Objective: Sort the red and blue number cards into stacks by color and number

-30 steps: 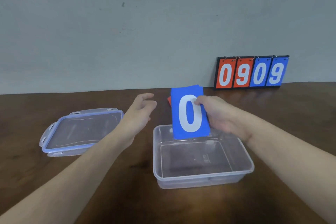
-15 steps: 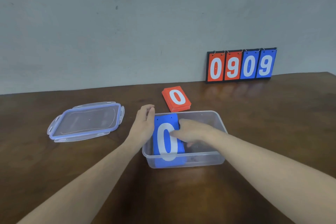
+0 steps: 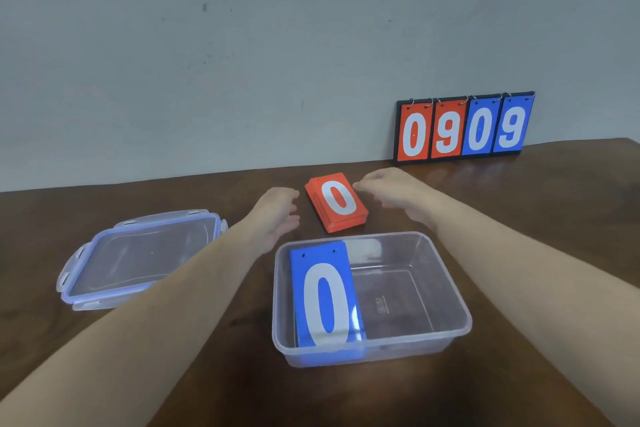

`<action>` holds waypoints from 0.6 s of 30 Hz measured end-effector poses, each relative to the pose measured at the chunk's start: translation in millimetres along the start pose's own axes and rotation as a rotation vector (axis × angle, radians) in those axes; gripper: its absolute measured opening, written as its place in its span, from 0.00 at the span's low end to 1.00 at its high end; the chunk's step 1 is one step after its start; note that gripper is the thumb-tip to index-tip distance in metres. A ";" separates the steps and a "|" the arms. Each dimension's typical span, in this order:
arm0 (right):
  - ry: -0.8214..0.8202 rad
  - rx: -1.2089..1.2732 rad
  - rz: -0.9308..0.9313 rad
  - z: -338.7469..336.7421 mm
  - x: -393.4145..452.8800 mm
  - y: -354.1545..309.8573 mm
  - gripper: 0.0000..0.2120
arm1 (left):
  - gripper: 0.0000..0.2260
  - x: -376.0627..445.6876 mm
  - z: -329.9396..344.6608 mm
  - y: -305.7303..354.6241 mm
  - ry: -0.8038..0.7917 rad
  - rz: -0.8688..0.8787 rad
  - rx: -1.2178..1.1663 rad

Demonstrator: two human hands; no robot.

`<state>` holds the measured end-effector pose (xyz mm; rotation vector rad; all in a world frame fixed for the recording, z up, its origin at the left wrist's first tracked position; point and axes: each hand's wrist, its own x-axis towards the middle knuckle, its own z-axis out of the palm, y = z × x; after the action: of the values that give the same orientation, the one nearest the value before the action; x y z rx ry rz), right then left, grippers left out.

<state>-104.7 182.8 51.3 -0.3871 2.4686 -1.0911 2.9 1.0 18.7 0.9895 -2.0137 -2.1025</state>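
Item: red number-card stack [image 3: 337, 202], top face "0", lying flat on the wooden table [image 3: 554, 236] just behind the clear plastic container [image 3: 450, 288]; edges slightly fanned on the left side.

Item: blue number-card stack [image 3: 325, 298], top face "0", lying inside the container against its left wall; the right half of the container floor is bare.

Item: left hand [image 3: 277, 215], fingers relaxed and apart, holding nothing, just beside the red stack's left edge.

Item: right hand [image 3: 398, 194], fingers extended and apart, holding nothing, near the stack's right edge.

Item: container lid [image 3: 138, 253], lying on the table well to the left.

Item: flip scoreboard [image 3: 464, 128], reading 0909, propped against the wall [image 3: 242, 45].

Risk note: both hands appear set to gather the red stack from its sides. Because the stack is already fanned, an uneven squeeze could splay or drop cards. Lowered carelessly, it could land overlapping the blue stack, mixing the colours.
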 end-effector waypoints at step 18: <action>-0.149 0.141 0.301 52.9 77.9 -10.4 0.25 | 0.08 61.7 28.3 12.1 -0.250 -0.185 -0.118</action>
<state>-147.0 110.5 7.0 -0.0487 2.2151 -1.0585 -64.2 -4.8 3.5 0.9708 -1.9376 -2.5242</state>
